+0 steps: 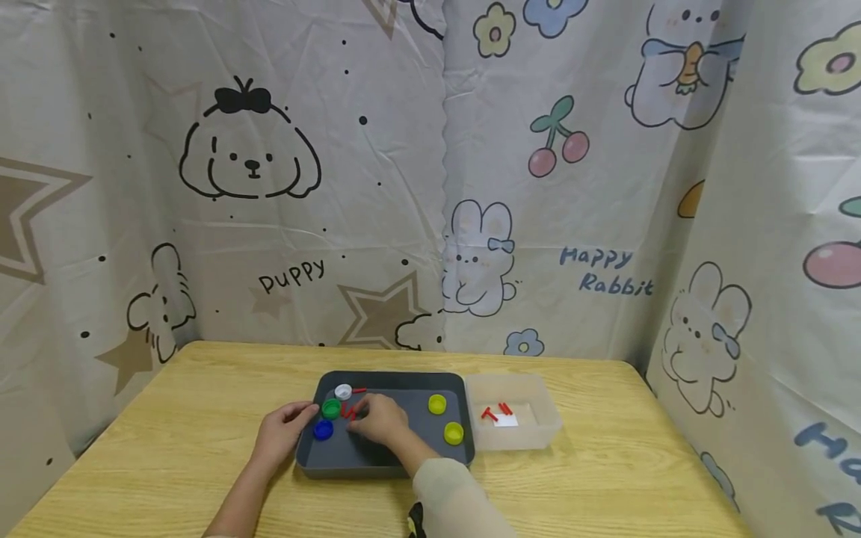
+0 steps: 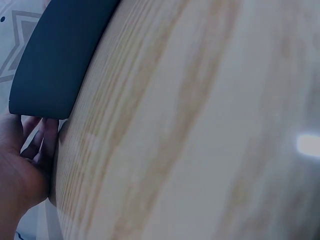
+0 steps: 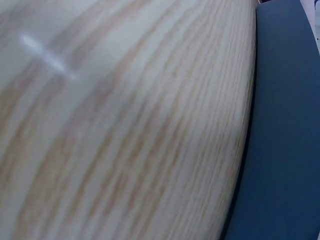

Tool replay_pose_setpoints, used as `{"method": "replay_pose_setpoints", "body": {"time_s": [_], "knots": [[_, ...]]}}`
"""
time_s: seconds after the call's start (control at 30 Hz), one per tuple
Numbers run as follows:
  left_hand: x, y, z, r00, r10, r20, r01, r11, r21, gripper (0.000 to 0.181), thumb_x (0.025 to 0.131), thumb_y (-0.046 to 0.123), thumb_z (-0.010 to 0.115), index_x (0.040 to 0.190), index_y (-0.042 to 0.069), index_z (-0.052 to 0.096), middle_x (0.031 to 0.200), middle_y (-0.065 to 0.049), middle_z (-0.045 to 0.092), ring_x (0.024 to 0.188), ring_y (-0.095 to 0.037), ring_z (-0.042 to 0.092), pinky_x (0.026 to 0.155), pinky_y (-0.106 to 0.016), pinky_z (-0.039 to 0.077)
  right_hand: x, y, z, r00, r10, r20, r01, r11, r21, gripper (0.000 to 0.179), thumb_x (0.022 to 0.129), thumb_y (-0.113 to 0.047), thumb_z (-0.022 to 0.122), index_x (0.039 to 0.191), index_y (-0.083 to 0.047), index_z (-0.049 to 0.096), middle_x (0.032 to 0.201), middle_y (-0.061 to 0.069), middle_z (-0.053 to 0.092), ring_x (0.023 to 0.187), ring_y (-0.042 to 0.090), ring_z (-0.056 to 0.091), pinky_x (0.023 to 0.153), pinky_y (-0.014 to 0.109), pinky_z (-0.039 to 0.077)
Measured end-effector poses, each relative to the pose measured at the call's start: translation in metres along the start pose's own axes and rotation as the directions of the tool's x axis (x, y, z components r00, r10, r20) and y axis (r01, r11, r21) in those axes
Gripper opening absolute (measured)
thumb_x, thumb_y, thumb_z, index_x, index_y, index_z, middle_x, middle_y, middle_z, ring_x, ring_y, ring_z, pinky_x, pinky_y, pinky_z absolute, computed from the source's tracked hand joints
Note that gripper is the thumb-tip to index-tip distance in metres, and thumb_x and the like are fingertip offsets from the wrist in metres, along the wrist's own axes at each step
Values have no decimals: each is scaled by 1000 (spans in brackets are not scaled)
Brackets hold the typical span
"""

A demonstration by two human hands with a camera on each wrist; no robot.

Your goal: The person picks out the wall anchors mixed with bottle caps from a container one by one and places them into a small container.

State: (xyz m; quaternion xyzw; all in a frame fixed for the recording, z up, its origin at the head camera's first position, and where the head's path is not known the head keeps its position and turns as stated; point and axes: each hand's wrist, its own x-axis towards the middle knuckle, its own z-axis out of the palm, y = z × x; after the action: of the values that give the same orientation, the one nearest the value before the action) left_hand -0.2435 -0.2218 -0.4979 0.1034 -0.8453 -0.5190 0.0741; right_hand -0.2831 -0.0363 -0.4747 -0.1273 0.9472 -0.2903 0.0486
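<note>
My left hand (image 1: 279,433) grips the left wall of a dark grey tray (image 1: 383,468), its thumb at the rim; the left wrist view shows the fingers (image 2: 47,142) against the tray's outer side. Inside the tray, my right hand (image 1: 382,420) reaches down with its fingertips at several small red sticks (image 1: 348,412). Whether it pinches one is hidden. Left of those sticks sit a white cap (image 1: 343,391), a green cap (image 1: 331,408) and a blue cap (image 1: 323,430), all small and round. The right wrist view shows no hand, only table and tray wall.
Two yellow caps (image 1: 437,404) lie in the tray's right half. Against the tray's right side stands a translucent box (image 1: 548,426) with several red sticks (image 1: 505,409) and a white label-like patch. Everything rests on a wooden table (image 1: 592,478), with a printed curtain (image 1: 377,149) behind.
</note>
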Motion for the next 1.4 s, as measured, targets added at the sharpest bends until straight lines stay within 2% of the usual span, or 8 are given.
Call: {"method": "replay_pose_setpoints", "body": {"time_s": [0.17, 0.33, 0.53, 0.73, 1.0, 1.2, 1.4], "knots": [[0, -1, 0, 1000, -6, 7, 6, 1000, -8, 48, 90, 42, 59, 119, 4, 63, 117, -14, 64, 109, -24, 57, 85, -29, 46, 0, 4, -3, 999, -35, 10, 34, 998, 58, 21, 74, -30, 77, 87, -18, 67, 82, -5, 64, 71, 10, 53, 63, 27, 42], [1, -2, 0, 1000, -4, 18, 4, 1000, -14, 49, 89, 42, 59, 120, 4, 62, 117, -14, 63, 109, -24, 57, 84, -28, 45, -2, 7, -9, 997, -70, 24, 67, 991, 115, 22, 75, -27, 77, 90, -14, 67, 84, -2, 65, 71, 9, 54, 63, 25, 43], [1, -2, 1, 1000, -7, 17, 7, 1000, -8, 48, 89, 41, 59, 119, 4, 62, 115, -13, 64, 102, -19, 57, 79, -24, 45, -3, 11, -19, 994, -108, -21, 110, 982, 155, 22, 77, -24, 76, 92, -11, 67, 82, 0, 66, 67, 8, 54, 60, 23, 43], [0, 0, -1, 1000, -9, 25, 9, 1000, -9, 50, 89, 43, 59, 120, 3, 62, 114, -13, 64, 100, -17, 57, 77, -22, 46, -6, 18, -32, 994, -103, -29, 107, 968, 228, 22, 78, -23, 75, 96, -11, 67, 84, 2, 63, 65, 8, 52, 56, 23, 42], [0, 3, -1, 1000, 5, 11, -5, 1000, -16, 47, 89, 36, 62, 124, 4, 59, 106, -13, 67, 89, -9, 58, 74, -20, 45, -8, 25, -47, 991, -122, -50, 130, 963, 235, 25, 79, -23, 74, 100, -11, 68, 69, -2, 52, 56, 9, 44, 50, 23, 36], [0, 8, 0, 999, 26, 35, -25, 999, -26, 43, 91, 28, 60, 127, 5, 57, 109, -18, 66, 94, -17, 60, 73, -21, 46, -15, 32, -62, 990, -128, -59, 138, 962, 235, 27, 81, -24, 72, 104, -11, 67, 67, -2, 49, 53, 10, 42, 48, 24, 34], [-1, 11, 0, 997, 47, 53, -47, 999, -5, 45, 91, 26, 60, 129, 4, 54, 113, -21, 62, 104, -29, 57, 82, -33, 50, -22, 45, -82, 985, -154, -72, 167, 959, 229, 30, 84, -24, 69, 110, -10, 65, 71, -1, 52, 55, 10, 44, 50, 24, 37]]}}
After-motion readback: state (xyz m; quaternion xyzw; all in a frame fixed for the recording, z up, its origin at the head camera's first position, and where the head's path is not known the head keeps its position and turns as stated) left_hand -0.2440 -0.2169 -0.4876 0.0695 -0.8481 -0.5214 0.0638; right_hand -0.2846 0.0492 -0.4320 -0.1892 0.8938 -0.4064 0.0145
